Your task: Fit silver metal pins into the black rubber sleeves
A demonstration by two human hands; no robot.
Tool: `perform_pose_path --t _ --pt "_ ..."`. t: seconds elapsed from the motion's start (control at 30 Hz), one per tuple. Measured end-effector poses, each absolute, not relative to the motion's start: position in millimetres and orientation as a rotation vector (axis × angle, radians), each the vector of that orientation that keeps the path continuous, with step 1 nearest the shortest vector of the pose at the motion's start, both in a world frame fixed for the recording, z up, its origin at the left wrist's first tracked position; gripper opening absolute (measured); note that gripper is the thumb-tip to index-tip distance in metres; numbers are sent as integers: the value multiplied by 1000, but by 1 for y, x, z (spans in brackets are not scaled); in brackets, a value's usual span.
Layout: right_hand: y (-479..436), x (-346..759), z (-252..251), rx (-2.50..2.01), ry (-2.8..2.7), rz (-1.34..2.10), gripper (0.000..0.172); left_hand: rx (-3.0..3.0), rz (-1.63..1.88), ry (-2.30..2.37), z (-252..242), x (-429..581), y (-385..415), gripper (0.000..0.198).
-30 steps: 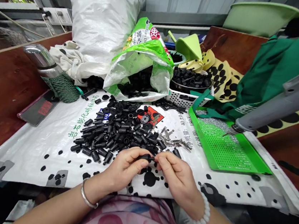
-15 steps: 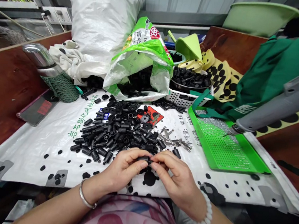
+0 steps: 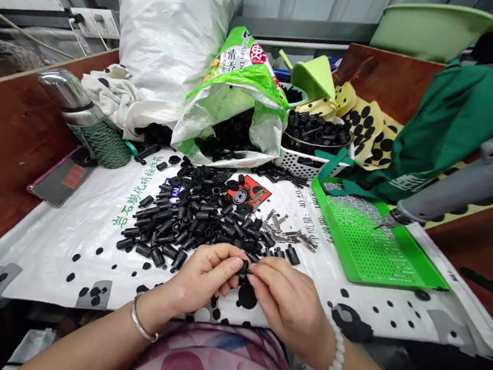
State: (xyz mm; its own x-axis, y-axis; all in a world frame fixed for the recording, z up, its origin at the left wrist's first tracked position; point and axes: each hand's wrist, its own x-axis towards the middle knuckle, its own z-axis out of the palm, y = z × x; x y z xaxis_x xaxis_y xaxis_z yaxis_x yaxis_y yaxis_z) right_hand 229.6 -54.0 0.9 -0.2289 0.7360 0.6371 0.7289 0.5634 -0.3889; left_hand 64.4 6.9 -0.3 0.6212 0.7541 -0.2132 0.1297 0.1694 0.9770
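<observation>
Close to the table's front edge, my left hand point(image 3: 209, 276) is closed around a small black plastic cylinder point(image 3: 244, 265); only its right end shows between the fingers. My right hand point(image 3: 289, 297) pinches the thin tip at that end, and the fingertips of both hands nearly meet. Just beyond the hands lies a heap of black plastic cylinders point(image 3: 194, 214) with some round black discs mixed in. Several thin metal strips point(image 3: 286, 231) are scattered at the heap's right side.
A green tray point(image 3: 373, 247) of small silvery pieces lies at right under a grey electric screwdriver point(image 3: 445, 193). Behind the heap stand an open green-and-white bag point(image 3: 233, 106) and a white basket point(image 3: 311, 163) of black parts. A flask point(image 3: 89, 119) and a phone point(image 3: 62, 179) are at left.
The black cylinder has turned in my fingers, showing less of its length. My left fingers have curled in further around it, and my right fingers have closed together at its tip.
</observation>
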Motion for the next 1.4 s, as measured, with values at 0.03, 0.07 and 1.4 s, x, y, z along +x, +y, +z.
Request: perform_pose_path --t 0.03,0.07,1.4 --pt "-54 228 0 -1178 -1988 -22 15 1354 518 836 0 65 7 35" --pt "-55 227 -1 -1178 -1989 -32 15 1353 516 842 0 65 7 36" --pt "-55 219 -6 -1158 -1460 565 9 891 648 567 -5 82 -6 31"
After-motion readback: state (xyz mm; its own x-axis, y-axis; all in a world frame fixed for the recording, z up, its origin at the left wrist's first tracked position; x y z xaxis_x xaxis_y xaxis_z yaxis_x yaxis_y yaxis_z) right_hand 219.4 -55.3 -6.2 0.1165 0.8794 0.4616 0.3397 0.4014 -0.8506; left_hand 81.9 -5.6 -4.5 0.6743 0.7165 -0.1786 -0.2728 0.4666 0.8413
